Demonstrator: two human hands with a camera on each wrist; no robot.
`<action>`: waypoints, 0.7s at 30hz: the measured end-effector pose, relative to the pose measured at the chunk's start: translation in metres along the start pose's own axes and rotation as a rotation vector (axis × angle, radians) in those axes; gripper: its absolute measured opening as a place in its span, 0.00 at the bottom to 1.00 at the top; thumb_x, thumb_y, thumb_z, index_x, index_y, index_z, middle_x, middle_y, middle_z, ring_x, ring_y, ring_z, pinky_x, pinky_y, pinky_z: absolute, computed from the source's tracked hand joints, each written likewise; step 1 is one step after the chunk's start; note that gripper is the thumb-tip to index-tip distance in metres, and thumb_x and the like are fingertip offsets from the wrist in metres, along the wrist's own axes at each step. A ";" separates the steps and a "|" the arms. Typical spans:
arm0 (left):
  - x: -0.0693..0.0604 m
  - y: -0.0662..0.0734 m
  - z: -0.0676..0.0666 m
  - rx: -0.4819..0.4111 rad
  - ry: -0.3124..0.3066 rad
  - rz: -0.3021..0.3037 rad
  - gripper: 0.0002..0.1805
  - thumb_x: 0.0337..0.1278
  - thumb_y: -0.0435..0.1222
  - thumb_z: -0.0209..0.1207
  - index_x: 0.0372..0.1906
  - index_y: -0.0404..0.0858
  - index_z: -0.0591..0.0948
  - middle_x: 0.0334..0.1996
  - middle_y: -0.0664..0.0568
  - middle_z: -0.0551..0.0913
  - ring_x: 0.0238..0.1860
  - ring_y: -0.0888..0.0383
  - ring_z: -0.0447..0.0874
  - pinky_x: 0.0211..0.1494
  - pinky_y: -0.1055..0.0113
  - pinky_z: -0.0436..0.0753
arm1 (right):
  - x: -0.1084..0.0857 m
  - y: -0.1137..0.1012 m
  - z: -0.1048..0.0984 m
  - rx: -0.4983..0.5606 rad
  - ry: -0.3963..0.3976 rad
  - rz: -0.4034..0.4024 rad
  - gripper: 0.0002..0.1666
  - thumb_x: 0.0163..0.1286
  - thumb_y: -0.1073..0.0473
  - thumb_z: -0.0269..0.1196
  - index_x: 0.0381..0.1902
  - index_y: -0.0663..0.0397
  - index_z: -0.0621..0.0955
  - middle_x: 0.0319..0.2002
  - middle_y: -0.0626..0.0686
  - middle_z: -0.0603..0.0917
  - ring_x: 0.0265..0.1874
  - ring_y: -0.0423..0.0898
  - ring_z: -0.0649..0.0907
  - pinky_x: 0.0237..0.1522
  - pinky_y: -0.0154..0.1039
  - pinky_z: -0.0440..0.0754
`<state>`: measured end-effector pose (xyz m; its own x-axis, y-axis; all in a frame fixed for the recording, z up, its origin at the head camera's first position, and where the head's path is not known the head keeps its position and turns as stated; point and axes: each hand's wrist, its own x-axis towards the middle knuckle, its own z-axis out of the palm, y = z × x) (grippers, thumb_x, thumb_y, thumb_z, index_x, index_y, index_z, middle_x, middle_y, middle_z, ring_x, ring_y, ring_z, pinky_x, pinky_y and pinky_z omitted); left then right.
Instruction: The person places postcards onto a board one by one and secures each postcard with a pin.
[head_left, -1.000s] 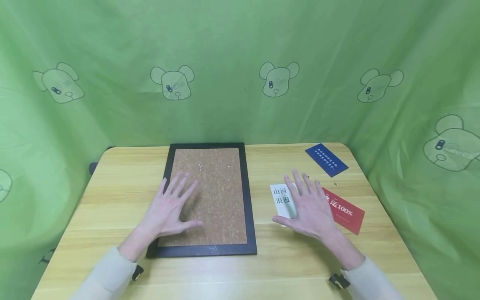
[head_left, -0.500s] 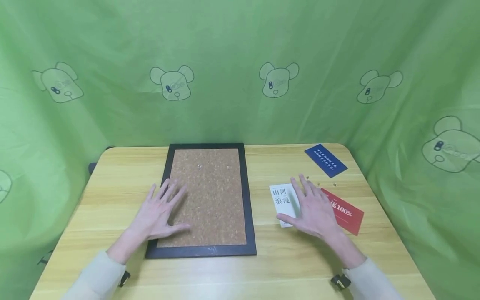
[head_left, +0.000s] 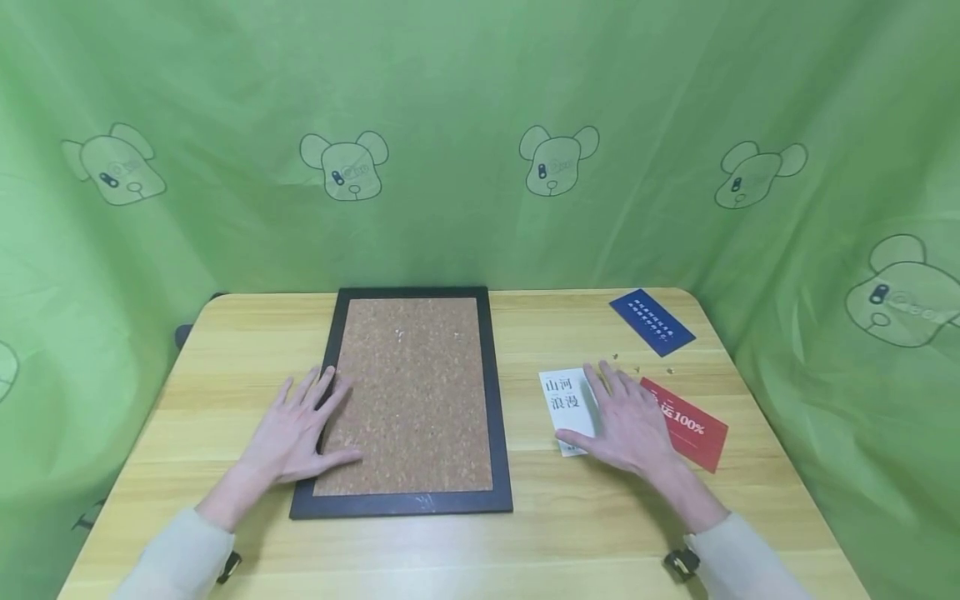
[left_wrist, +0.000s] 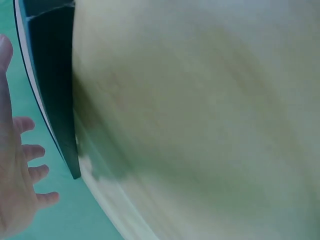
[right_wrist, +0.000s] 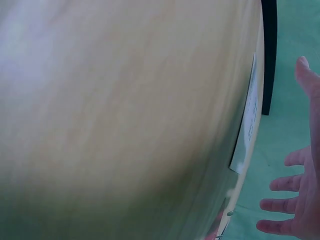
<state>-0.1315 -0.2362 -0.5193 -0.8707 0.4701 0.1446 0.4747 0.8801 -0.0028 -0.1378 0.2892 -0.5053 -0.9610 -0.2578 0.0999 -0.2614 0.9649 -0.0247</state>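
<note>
Corkboard (head_left: 411,397) partly beneath left hand (head_left: 287,437); apart

Speckled brown corkboard (head_left: 412,400), black frame (head_left: 405,504), white card (head_left: 568,415), red card (head_left: 690,429), blue card (head_left: 652,322)

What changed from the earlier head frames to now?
The left hand moved left, from over the corkboard toward its left edge; the right hand shifted slightly down the picture. Nothing was grasped or released. Unmoved: white card, red card, blue card and corkboard.
</note>
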 end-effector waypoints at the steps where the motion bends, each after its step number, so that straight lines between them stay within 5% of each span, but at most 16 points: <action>1: -0.001 -0.001 0.000 0.000 0.001 0.000 0.63 0.49 0.79 0.58 0.82 0.42 0.64 0.80 0.35 0.66 0.81 0.34 0.63 0.80 0.31 0.65 | 0.000 0.001 0.001 -0.002 -0.004 0.003 0.72 0.57 0.14 0.61 0.83 0.57 0.61 0.80 0.68 0.65 0.76 0.71 0.70 0.74 0.72 0.70; 21: -0.012 -0.013 0.007 0.012 -0.011 -0.011 0.62 0.51 0.77 0.58 0.83 0.42 0.63 0.81 0.35 0.65 0.81 0.34 0.63 0.80 0.32 0.64 | 0.001 0.012 0.009 -0.032 -0.078 0.057 0.76 0.56 0.08 0.54 0.81 0.62 0.63 0.69 0.73 0.76 0.67 0.73 0.76 0.64 0.73 0.77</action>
<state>-0.1283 -0.2523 -0.5283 -0.8770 0.4614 0.1342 0.4640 0.8857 -0.0132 -0.1433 0.3001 -0.5149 -0.9788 -0.2038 0.0218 -0.2038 0.9790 0.0042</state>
